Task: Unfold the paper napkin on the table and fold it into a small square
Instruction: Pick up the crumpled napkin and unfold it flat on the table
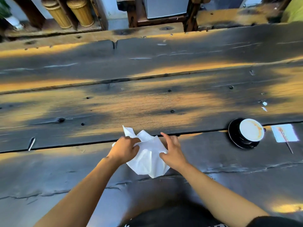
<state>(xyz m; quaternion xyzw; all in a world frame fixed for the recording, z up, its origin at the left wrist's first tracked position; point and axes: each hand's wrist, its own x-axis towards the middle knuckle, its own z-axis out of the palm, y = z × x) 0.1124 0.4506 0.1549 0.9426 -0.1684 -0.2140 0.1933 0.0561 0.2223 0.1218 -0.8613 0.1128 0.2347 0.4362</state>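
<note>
A white paper napkin [147, 158] lies rumpled and partly opened on the dark wooden table [147, 104], near the front edge. Its far corner sticks up. My left hand [125, 149] pinches the napkin's left upper part between thumb and fingers. My right hand [173, 153] rests on the napkin's right edge with fingers spread, the thumb pressing on the paper and the index finger stretched forward.
To the right stands a used white cup [251, 130] on a black saucer [234, 140]. Beyond it lies a pale blue paper [285, 133] with a thin stick across it. Small white scraps [264, 106] lie farther back. Wicker containers [68, 12] stand behind the table.
</note>
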